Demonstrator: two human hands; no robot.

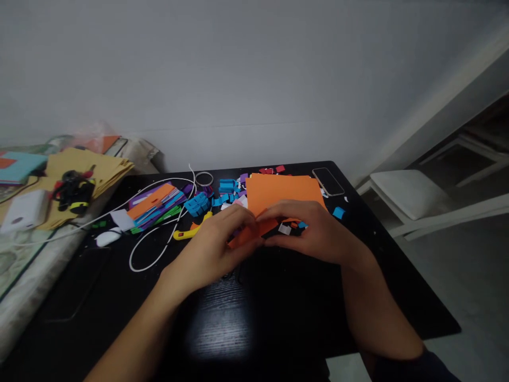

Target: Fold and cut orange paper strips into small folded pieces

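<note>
Between my two hands is a small piece of orange paper, held above the black table. My left hand pinches its left part, thumb below and fingers above. From the other side, the thumb and fingers of my right hand close on the paper's right part. My fingers cover some of the piece, so its full shape is hidden. Just behind my hands lies a stack of orange paper sheets. A yellow-handled tool rests beside my left hand, partly covered by it.
Folded blue paper pieces and coloured scraps lie left of the stack. A bundle of coloured strips, a looped white cable and a white mouse-like object are farther left. A phone lies back right. A white stool stands beyond the table.
</note>
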